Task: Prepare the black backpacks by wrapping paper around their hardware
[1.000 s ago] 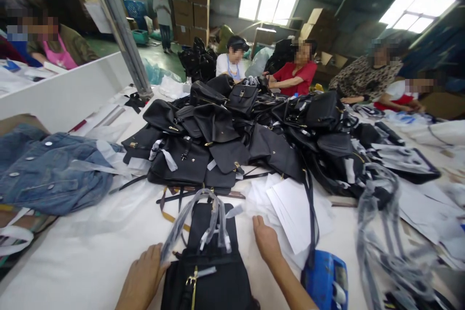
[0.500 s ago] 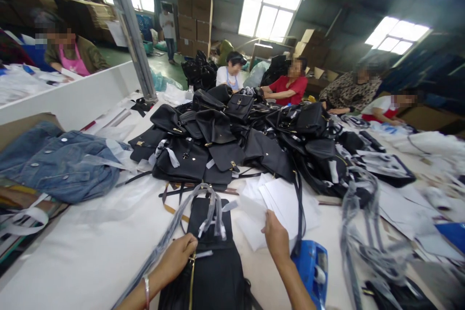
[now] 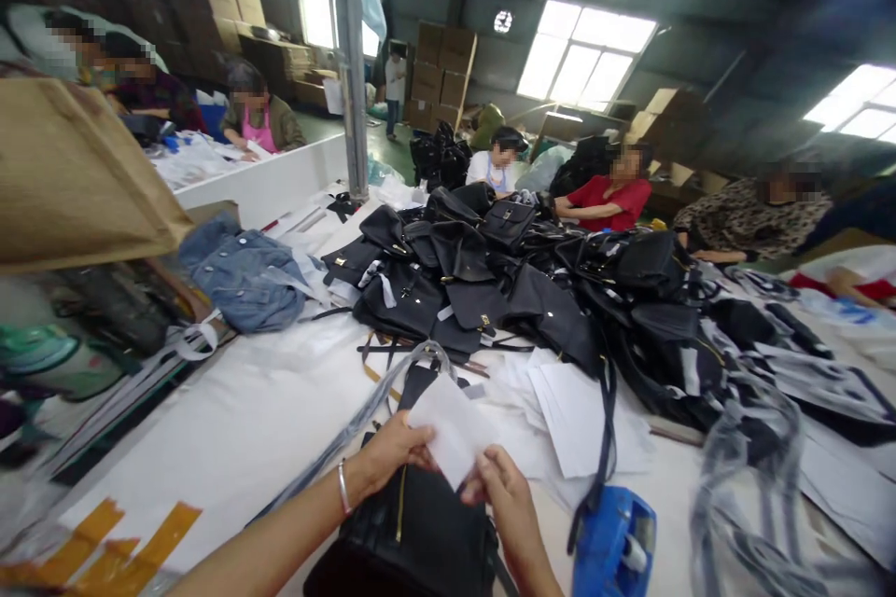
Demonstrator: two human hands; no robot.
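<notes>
A small white sheet of paper (image 3: pixel 454 429) is held up between my two hands. My left hand (image 3: pixel 396 450) pinches its left edge, and my right hand (image 3: pixel 498 485) grips its lower right corner. Beneath them a black backpack (image 3: pixel 413 532) with a gold zipper lies on the white table (image 3: pixel 231 448); the paper and my hands cover its upper part. Its plastic-wrapped strap (image 3: pixel 364 420) runs out to the left. A stack of white sheets (image 3: pixel 570 410) lies just beyond my right hand.
A heap of black bags (image 3: pixel 504 270) fills the table's middle. A blue tape dispenser-like object (image 3: pixel 616 541) stands at the right, near wrapped straps (image 3: pixel 742 485). Left are a denim garment (image 3: pixel 245 275), a brown paper bag (image 3: pixel 84 177) and orange tape strips (image 3: pixel 119 541). Several people sit around.
My right hand has come back from the paper stack with a white sheet. My left hand has left the backpack's zipper and taken hold of the sheet. The view has swung left.
</notes>
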